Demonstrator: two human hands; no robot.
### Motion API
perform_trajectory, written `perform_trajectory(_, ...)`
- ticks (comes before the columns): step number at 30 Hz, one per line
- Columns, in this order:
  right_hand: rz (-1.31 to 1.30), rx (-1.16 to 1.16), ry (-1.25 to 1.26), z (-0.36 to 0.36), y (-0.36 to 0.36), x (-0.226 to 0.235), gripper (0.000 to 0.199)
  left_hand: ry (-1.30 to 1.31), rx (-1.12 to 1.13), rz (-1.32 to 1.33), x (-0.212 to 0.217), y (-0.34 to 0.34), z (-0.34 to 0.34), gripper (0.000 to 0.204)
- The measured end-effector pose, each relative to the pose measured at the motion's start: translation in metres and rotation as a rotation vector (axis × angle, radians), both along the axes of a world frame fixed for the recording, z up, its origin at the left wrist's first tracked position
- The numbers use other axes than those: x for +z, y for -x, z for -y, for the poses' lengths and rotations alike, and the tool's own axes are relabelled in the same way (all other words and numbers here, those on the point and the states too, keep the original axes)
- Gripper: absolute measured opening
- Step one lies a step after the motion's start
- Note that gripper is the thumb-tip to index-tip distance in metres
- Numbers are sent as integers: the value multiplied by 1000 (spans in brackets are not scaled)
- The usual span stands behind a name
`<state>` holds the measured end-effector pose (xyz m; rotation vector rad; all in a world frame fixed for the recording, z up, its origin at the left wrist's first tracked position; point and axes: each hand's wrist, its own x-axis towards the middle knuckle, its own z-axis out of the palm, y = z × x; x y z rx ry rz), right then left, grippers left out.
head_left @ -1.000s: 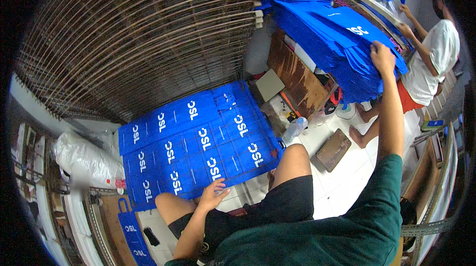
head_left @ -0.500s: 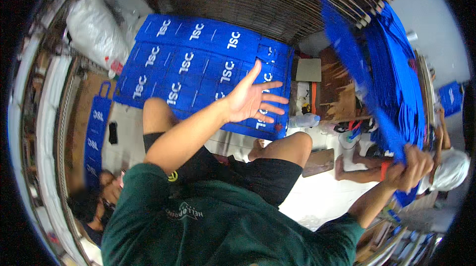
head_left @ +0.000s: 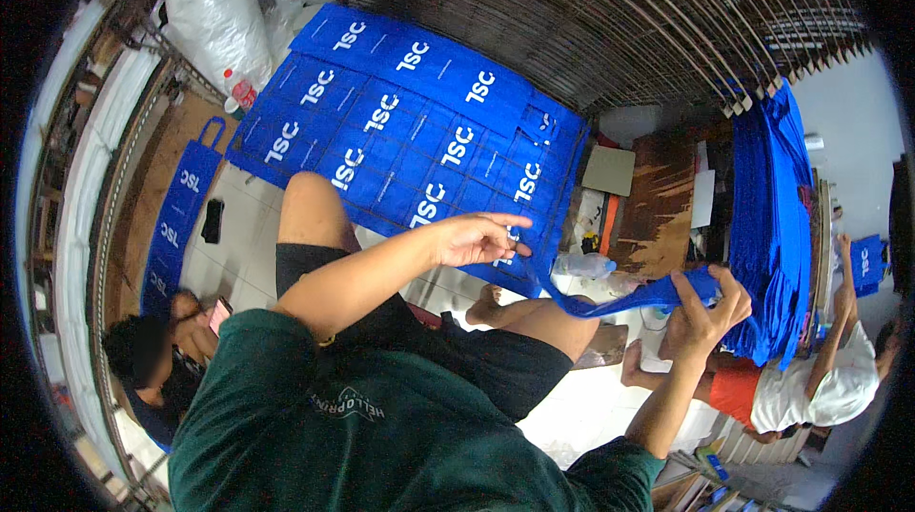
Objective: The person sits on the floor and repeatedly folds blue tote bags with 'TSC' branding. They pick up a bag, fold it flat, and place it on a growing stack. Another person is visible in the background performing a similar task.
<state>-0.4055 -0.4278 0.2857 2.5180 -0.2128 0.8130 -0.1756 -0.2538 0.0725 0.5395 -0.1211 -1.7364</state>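
In my right hand [head_left: 707,310] is one end of a blue fabric piece [head_left: 610,304], pinched between thumb and fingers. It sags leftward, seen almost edge-on, towards my left hand [head_left: 481,240]. That hand is open, with a finger stretched out and others partly bent. It hovers over the near right part of a low surface covered with blue printed fabric pieces [head_left: 381,112] laid in rows with white lettering. Whether the left fingertips touch the held piece I cannot tell. To the right hangs a thick stack of blue fabric [head_left: 767,226].
Dark slatted racks [head_left: 534,26] rise behind the fabric. A clear plastic bottle [head_left: 586,266] lies right of it. One seated person [head_left: 143,359] is at left, another in a white shirt [head_left: 820,378] at right. A phone [head_left: 213,221] and blue bag [head_left: 172,226] lie left.
My right hand has come left and inward from the hanging stack, bringing the blue fabric piece. My left hand has lowered slightly, its spread fingers now partly bent.
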Motion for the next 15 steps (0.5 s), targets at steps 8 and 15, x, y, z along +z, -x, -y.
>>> perform_trajectory(8,196,-230,72,10,3,-24,52,-333,367,73,-27,20,5,24)
perform_trajectory(15,682,-385,-1326,11,61,-163,37,-180,248,216,30,-13,-12,60)
